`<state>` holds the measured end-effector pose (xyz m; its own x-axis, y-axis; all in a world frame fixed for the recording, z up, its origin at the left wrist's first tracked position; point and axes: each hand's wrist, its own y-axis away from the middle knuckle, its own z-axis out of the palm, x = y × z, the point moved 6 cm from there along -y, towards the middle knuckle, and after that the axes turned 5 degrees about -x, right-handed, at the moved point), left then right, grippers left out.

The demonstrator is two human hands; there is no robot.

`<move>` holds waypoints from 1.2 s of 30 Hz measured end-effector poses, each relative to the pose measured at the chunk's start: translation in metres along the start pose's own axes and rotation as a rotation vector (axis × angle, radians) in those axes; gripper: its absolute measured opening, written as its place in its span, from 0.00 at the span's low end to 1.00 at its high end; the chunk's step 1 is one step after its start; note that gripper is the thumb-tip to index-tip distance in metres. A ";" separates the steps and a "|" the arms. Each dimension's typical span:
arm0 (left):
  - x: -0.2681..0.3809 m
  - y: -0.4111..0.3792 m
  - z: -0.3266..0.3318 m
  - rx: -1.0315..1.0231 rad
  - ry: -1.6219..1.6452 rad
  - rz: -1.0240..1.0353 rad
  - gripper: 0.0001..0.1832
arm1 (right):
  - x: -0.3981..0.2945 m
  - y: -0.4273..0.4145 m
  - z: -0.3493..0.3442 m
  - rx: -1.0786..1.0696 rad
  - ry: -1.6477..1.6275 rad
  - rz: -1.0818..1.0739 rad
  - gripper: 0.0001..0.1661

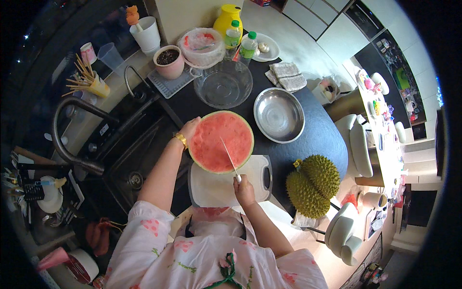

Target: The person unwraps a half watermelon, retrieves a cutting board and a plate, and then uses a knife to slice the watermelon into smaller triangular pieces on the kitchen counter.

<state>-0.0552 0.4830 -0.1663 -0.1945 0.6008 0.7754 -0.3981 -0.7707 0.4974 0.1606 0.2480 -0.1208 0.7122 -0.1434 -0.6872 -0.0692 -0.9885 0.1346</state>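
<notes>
A watermelon half (213, 141) with its red cut face up rests at the far part of a white cutting board (213, 186). My left hand (190, 130) steadies it by the rind on its upper left side. In my right hand (245, 191), at the near side of the melon, is the white handle of a kitchen knife (230, 156). The thin blade lies over the red flesh and points towards the middle of the face. How deep the edge sits in the flesh, I cannot tell.
Right of the board sits a durian (313, 186). A steel bowl (279, 115) and a clear bowl (223, 88) stand beyond the melon. Left is a black sink (144, 155) with a curved faucet (59, 126). Two green-capped bottles (248, 47) and a folded cloth (288, 76) are farther back.
</notes>
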 end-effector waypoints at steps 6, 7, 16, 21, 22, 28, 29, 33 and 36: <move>0.002 -0.012 -0.012 0.078 -0.042 -0.071 0.22 | -0.007 -0.029 0.006 0.020 -0.002 -0.061 0.13; 0.002 -0.013 -0.010 0.030 0.030 -0.106 0.22 | -0.008 -0.036 0.007 0.011 -0.010 -0.052 0.13; -0.021 -0.033 -0.036 0.057 0.026 -0.210 0.21 | -0.003 -0.059 0.015 -0.112 0.055 0.033 0.15; -0.029 -0.043 -0.050 0.046 0.033 -0.167 0.19 | 0.003 -0.062 0.023 -0.168 0.096 0.084 0.17; -0.026 -0.045 -0.054 0.093 -0.104 -0.157 0.20 | 0.002 -0.062 0.025 -0.163 0.099 0.090 0.17; -0.014 -0.041 -0.051 0.085 -0.165 -0.154 0.21 | -0.002 -0.072 0.027 -0.151 0.160 0.065 0.18; -0.014 -0.039 -0.050 0.084 -0.148 -0.173 0.21 | -0.002 -0.072 0.028 -0.160 0.180 0.066 0.18; -0.014 -0.035 -0.050 0.046 -0.088 -0.229 0.20 | -0.004 -0.072 0.023 -0.119 0.183 0.008 0.18; -0.014 -0.037 -0.054 0.076 -0.197 -0.199 0.20 | -0.004 -0.072 0.021 -0.097 0.181 -0.015 0.17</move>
<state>-0.0862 0.5141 -0.2168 0.0619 0.6944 0.7169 -0.3411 -0.6604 0.6690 0.1486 0.3183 -0.1427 0.8274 -0.1091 -0.5509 0.0037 -0.9799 0.1996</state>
